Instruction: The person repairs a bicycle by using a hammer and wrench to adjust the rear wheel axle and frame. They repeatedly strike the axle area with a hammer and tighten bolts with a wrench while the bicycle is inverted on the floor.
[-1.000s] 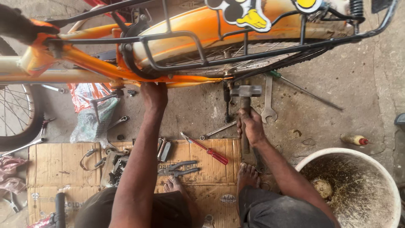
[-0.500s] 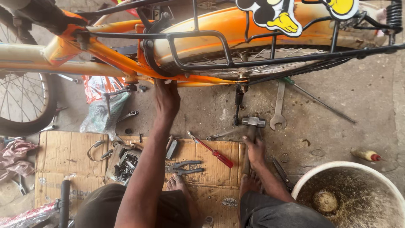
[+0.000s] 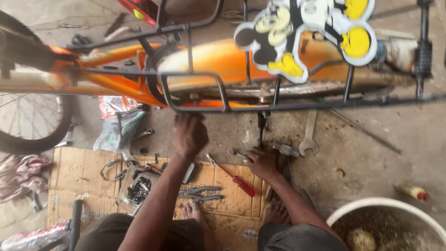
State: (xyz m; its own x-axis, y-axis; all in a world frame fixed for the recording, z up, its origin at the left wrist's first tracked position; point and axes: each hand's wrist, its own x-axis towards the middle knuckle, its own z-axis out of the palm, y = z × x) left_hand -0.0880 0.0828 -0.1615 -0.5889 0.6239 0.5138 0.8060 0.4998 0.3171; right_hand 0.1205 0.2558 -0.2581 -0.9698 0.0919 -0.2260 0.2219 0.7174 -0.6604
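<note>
nearest us, our bare feet (image 3: 195, 211) rest on the flattened cardboard (image 3: 69, 167), beside grey pliers (image 3: 200, 193) and a red-handled screwdriver (image 3: 234, 176); a white bucket (image 3: 367, 209) sits at the lower right; our right hand (image 3: 260, 162) lies low on the concrete, fingers curled around a small spanner (image 3: 234, 152), with a hammer (image 3: 285, 149) just beside it; our left hand (image 3: 189, 135) reaches up to the black rack rail (image 3: 195, 109), fingers hooked at it, though we cannot tell how firmly; beyond lies the orange bicycle frame (image 3: 223, 58), its wheel (image 3: 32, 125) to the left; a larger spanner (image 3: 309, 135) lies on the floor under it.
</note>
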